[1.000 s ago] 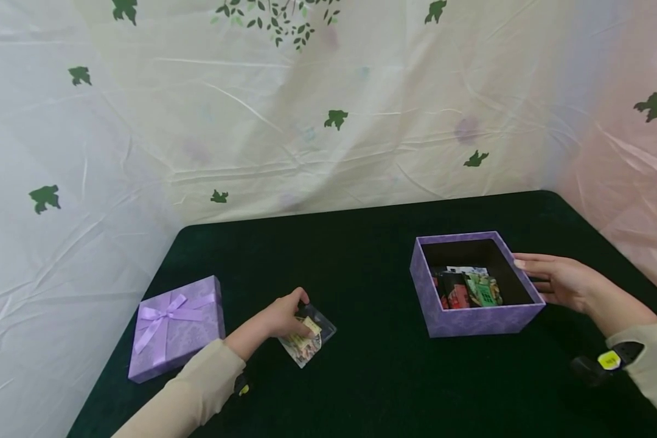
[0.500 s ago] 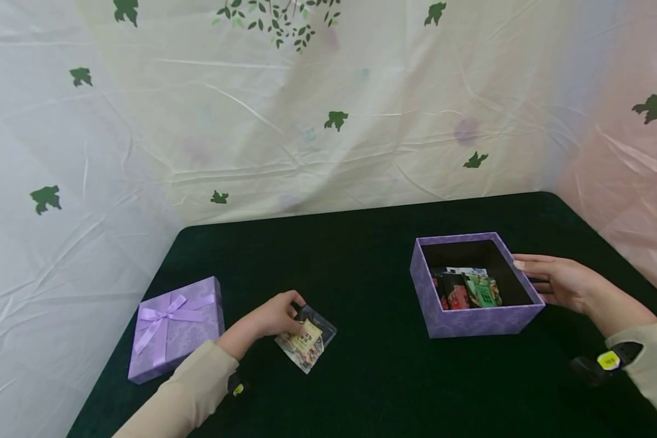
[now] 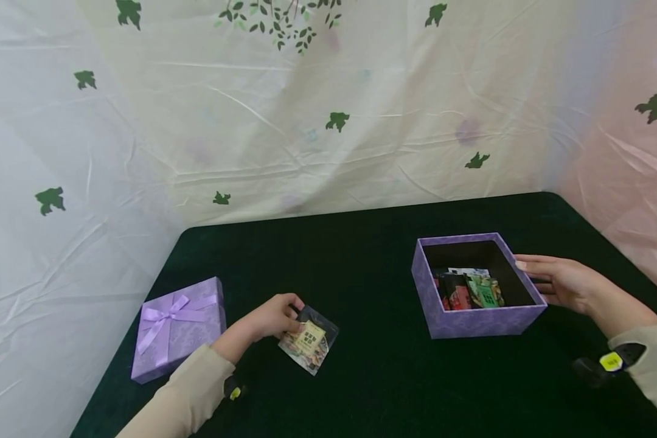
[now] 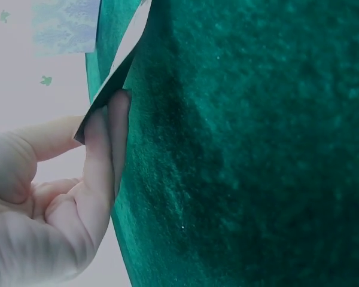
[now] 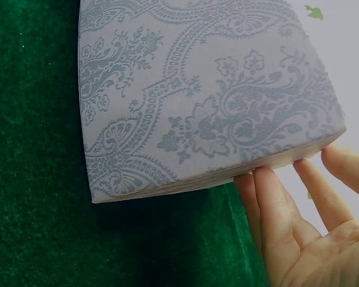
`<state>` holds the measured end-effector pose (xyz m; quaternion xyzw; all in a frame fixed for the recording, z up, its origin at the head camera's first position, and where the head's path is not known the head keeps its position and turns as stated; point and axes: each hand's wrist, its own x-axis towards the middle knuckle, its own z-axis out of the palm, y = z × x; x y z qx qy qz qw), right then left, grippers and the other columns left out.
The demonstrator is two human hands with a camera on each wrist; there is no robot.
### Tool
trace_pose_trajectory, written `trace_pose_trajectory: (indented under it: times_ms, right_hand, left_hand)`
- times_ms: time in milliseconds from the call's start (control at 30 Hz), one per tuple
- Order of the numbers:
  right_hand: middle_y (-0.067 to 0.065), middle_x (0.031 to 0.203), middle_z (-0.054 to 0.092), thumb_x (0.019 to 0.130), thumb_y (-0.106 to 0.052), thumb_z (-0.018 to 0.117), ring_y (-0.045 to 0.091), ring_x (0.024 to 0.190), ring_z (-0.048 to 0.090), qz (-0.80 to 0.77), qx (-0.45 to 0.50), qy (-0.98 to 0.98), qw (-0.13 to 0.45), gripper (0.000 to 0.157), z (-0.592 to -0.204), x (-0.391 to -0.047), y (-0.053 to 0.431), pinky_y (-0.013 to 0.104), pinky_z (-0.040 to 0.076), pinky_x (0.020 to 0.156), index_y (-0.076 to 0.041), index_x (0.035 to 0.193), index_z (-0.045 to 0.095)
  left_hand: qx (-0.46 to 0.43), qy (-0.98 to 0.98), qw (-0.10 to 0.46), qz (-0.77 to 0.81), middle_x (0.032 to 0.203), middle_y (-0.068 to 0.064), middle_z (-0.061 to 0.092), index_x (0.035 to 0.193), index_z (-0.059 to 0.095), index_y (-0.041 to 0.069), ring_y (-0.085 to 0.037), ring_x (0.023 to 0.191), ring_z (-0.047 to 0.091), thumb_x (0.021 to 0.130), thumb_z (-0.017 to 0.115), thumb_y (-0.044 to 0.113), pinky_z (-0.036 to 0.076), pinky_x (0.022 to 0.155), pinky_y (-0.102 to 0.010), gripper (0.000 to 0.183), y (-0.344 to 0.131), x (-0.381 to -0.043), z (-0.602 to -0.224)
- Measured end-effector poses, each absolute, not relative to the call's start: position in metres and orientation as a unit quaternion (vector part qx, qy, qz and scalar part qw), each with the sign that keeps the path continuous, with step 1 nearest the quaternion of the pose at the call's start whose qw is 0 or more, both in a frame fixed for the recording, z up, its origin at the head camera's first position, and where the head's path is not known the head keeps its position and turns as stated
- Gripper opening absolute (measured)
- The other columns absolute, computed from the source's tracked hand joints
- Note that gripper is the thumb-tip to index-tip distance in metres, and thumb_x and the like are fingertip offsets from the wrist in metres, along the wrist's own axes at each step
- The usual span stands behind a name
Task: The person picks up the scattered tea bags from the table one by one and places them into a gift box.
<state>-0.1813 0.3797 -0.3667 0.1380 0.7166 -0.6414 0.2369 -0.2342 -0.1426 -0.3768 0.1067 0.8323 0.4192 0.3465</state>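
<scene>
My left hand [image 3: 276,317] pinches a flat packet [image 3: 312,344] by its upper left corner, thumb on top. The packet has a yellow label and a picture of food, with a dark upper part. In the left wrist view the packet [image 4: 122,57] appears edge-on and tilted above the green cloth, fingers beneath it. My right hand [image 3: 566,283] touches the right side of an open purple box [image 3: 484,323] with fairly straight fingertips. Inside the box lie several packets, among them a red-and-black one [image 3: 458,295] and a green one [image 3: 484,292].
A purple lid [image 3: 180,334] with a ribbon bow lies at the left of the dark green tabletop [image 3: 361,383]. Pale fabric [image 3: 394,146] with green bird shapes hangs behind the table and along both sides.
My left hand has drawn back slightly to the left, and the packet has turned so more of its yellow label shows. The right hand and the box stay in place.
</scene>
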Motion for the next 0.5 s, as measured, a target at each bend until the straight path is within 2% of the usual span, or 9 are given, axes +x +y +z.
trace_pose_trajectory:
  times_ms: [500]
  right_hand:
    - [-0.019,0.092,0.063,0.098,-0.038,0.048,0.009,0.09,0.06,-0.639,0.136,0.719,0.237,0.022,-0.3677,-0.1824,0.3778,0.032,0.053,0.08,-0.052,0.088,0.061]
  left_hand:
    - [0.105,0.811,0.344,0.461,0.099,-0.014,0.059,0.118,0.048,0.0,-0.019,0.083,0.061,0.093,0.052,0.008,0.055,0.071,-0.033,0.027,-0.1406,-0.2336,-0.3758]
